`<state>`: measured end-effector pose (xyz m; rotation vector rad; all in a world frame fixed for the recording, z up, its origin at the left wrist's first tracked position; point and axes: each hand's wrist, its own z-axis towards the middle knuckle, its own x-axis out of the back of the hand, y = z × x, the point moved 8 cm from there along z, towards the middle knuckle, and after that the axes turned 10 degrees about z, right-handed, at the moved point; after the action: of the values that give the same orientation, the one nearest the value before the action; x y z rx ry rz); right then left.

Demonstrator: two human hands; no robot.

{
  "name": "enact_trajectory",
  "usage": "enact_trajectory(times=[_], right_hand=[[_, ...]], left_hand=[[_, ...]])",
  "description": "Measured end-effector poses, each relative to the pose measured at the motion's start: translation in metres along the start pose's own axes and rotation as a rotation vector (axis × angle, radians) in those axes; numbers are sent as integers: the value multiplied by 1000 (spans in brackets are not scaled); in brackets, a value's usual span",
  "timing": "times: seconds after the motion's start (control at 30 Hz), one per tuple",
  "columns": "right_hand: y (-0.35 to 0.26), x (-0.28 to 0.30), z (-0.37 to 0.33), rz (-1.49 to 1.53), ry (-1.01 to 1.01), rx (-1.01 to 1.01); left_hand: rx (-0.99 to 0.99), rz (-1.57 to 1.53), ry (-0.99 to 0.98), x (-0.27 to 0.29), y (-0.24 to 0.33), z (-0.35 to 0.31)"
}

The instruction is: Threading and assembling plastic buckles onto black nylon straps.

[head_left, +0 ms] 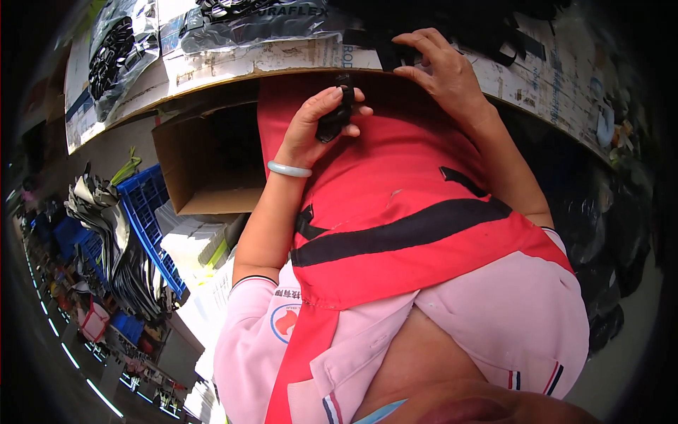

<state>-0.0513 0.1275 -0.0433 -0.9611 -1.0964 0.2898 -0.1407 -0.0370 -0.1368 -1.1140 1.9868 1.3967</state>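
Note:
My left hand [308, 126], with a pale bangle at the wrist, is closed around a small stack of black plastic buckles [335, 121] in front of the red apron [395, 184]. At the table edge, my right hand [448, 78] has its thumb and fingers curved around a black piece [393, 55]; its exact kind is too dark to make out. The two hands are apart. Beyond the right hand lies a dark heap [459, 18] of black parts, its details lost in shadow.
The worn, pale-covered table [233, 63] curves across the top. Clear plastic bags of black parts [113, 63] lie on its left. Below stands an open cardboard box [212, 201]; beside it are a blue crate [145, 212] and hanging strips [116, 247]. Dark bags [586, 219] stand at right.

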Motion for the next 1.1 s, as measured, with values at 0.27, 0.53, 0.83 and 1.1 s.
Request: enact_trajectory(times=[0.27,0.53,0.83,1.1], right_hand=[[-14,-18,-6,220,-140,73],[-56,-57,-29,322,-330,116],[-55,-1,48,-217,271,456],[-38,-6,63,-264,227,429]], left_hand=[[83,-377,66,-2,-20,11],[169,-460,-75,-2,-43,14],[162,-323,-112,-9,-39,8],[42,-80,89,1,-18,0]])
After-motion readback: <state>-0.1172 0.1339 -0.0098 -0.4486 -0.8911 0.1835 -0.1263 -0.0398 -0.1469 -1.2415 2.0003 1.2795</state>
